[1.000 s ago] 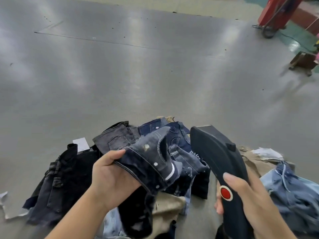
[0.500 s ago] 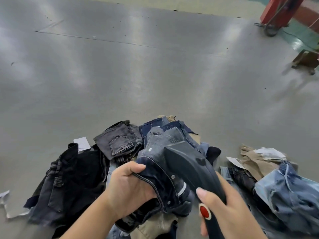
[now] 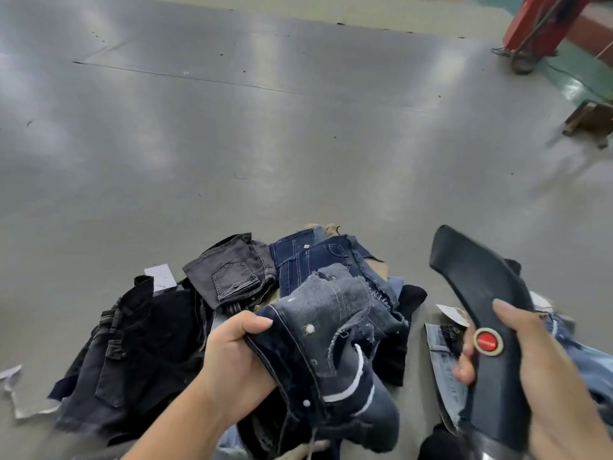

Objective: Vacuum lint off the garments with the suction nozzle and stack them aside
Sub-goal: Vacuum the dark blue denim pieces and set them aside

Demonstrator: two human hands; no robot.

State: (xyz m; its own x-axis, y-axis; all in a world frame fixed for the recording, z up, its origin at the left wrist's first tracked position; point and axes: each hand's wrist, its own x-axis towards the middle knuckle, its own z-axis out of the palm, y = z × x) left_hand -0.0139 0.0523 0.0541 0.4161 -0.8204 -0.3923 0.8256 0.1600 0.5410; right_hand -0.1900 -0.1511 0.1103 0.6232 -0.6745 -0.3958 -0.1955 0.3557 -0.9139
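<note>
On the grey floor (image 3: 298, 144), at the left, scraps of white paper (image 3: 20, 393) lie beside a black garment (image 3: 139, 343). Next to it is the pile of garments (image 3: 298, 267): a grey folded pair of jeans (image 3: 232, 273) and dark blue denim behind it. The left hand (image 3: 232, 363) grips a dark denim garment (image 3: 331, 343) above this pile, thumb on top, fingers curled under the cloth. To the right, apart from the cloth, the right hand (image 3: 530, 370) clamps the dark suction nozzle (image 3: 477, 293) near its red button (image 3: 487, 341). Light blue garments (image 3: 444, 370) lie under it.
</note>
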